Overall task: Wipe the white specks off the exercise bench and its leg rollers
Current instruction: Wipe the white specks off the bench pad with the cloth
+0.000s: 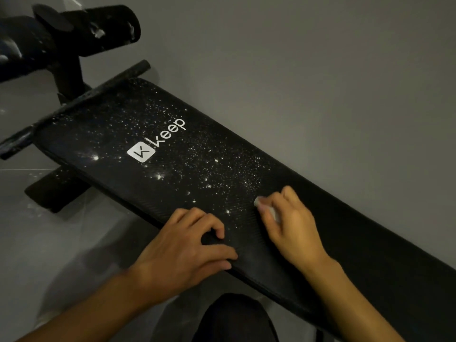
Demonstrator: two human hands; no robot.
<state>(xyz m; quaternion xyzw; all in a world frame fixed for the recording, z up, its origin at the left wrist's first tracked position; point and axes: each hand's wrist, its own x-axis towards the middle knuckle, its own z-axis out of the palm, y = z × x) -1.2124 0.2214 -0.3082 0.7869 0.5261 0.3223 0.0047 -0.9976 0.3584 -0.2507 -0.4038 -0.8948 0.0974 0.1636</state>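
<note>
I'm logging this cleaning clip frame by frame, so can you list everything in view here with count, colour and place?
Bench pad: one, black, running from upper left to lower right.
White specks: many, white, over the pad's upper half around the logo.
Logo: one, white, near the pad's upper end.
Leg rollers: two seen, black with white specks, top left.
Crossbar: one, black, speckled, at the pad's far end.
Floor: grey.
Wipe: one, whitish, pressed on the pad.
Left hand: resting on the pad's near edge.
Right hand: its grip shut on the wipe.
</note>
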